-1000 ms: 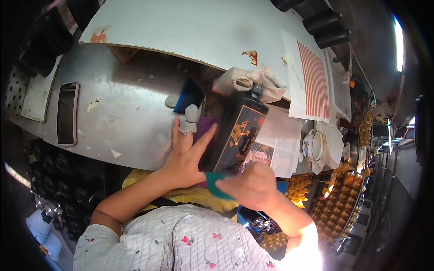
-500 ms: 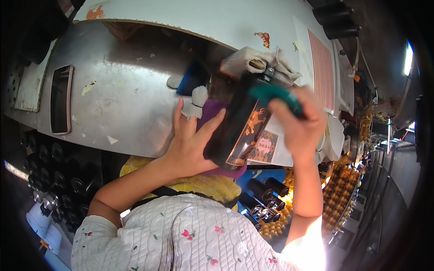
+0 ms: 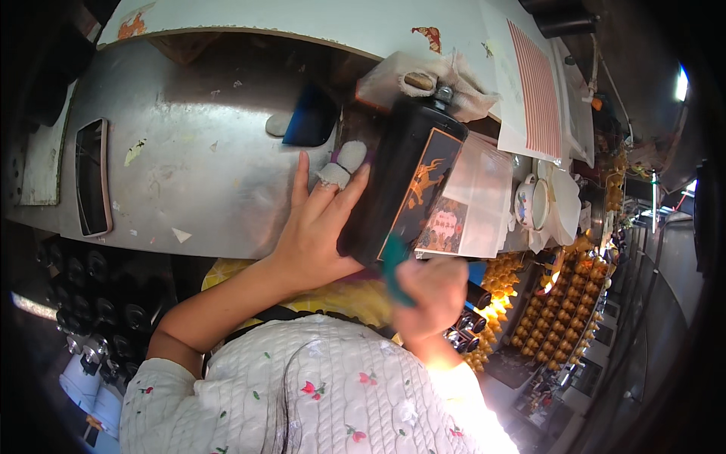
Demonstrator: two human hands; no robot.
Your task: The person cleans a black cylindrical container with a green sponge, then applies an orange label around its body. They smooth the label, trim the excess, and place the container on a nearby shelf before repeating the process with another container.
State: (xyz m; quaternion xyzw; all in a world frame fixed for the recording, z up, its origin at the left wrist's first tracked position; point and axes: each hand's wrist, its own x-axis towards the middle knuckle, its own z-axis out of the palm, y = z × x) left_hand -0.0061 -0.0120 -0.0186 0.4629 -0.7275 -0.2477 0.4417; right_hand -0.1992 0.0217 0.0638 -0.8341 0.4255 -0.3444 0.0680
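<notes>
A black bottle [image 3: 370, 204] with a metal-fitted neck lies tilted in front of me, neck pointing away. A dark label with an orange-gold figure [image 3: 427, 181] is on its right side. My left hand [image 3: 314, 227] steadies the bottle from the left, index finger along its side and the thumb partly hidden at its near end. One of its fingers wears a whitish wrap [image 3: 349, 159]. My right hand [image 3: 435, 295], blurred by motion, is closed on a green scraper [image 3: 395, 268] at the label's near end. Purple material shows under the bottle.
A blue-black flat piece [image 3: 311, 117] and a phone [image 3: 93, 178] lie on the metal table [image 3: 197, 159]. White cloth [image 3: 461, 91] is bunched by the bottle's neck. Right of it are printed sheets [image 3: 480, 189] and a roll of tape [image 3: 538, 204]. Black bottles [image 3: 94, 303] stand lower left.
My right hand has swept the green scraper from the bottle's neck end down toward its near end. My left hand's wrapped finger has moved closer to the bottle.
</notes>
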